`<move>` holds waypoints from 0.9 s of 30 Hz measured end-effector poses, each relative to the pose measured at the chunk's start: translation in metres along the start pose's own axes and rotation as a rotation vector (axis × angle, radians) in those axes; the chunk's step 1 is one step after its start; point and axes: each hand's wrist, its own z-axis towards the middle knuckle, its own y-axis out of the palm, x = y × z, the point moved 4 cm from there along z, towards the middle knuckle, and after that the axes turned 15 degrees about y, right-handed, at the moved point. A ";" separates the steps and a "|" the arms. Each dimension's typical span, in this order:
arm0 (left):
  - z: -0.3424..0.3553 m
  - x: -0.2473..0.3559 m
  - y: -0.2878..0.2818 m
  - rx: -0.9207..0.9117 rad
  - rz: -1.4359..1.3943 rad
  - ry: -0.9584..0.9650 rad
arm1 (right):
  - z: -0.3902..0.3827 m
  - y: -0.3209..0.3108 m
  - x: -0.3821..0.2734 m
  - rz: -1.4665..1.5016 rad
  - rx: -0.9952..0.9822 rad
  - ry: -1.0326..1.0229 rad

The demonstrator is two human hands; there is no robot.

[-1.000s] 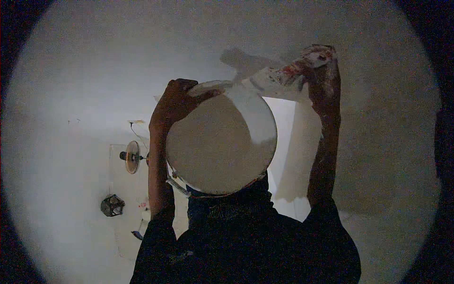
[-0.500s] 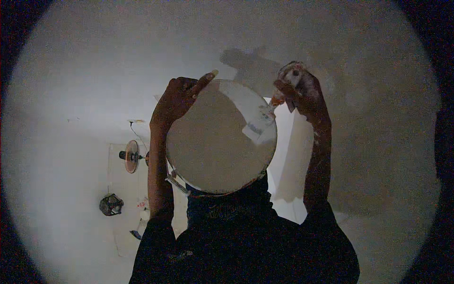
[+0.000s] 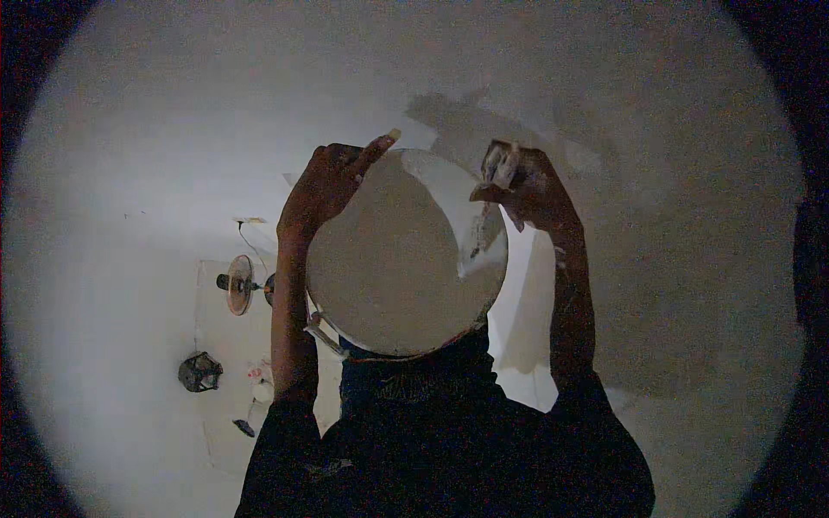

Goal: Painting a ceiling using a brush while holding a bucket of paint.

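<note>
A round bucket [image 3: 410, 356] is held up in front of my chest, its wire handle [image 3: 326, 337] hanging at the lower left. Inside it is a pale, smooth surface [image 3: 389, 250] like paint, partly in shadow and brighter along the right. My left hand [image 3: 321, 186] grips the far left rim, fingers curled and thumb stretched along the edge. Above the right rim, my right hand [image 3: 535, 190] is closed around a paintbrush [image 3: 477, 231], smeared with white. The brush points down, turned nearly edge-on, over the inside right of the bucket. Whether its bristles touch the paint, I cannot tell.
A pale wall [image 3: 155, 155] spreads around, with the shadow [image 3: 458, 112] of my hand and brush on it. Off to the left are a fan [image 3: 240, 285], a black mesh object [image 3: 200, 371] and a small dark item [image 3: 244, 427].
My right hand has come left and slightly down, and the brush has turned from showing its flat side to nearly edge-on. My left hand and the bucket have barely shifted.
</note>
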 end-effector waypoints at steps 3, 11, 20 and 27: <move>0.005 -0.009 0.006 -0.231 -0.135 -0.167 | 0.002 0.000 -0.003 -0.141 0.045 0.151; -0.002 -0.008 0.009 -0.103 -0.011 -0.032 | 0.004 0.004 -0.013 -0.220 0.150 0.101; -0.015 -0.005 0.011 0.012 -0.027 -0.091 | 0.028 -0.003 -0.035 -0.157 0.561 -0.068; -0.011 -0.009 0.015 -0.034 -0.032 -0.157 | 0.052 0.017 -0.061 -0.150 0.450 -0.117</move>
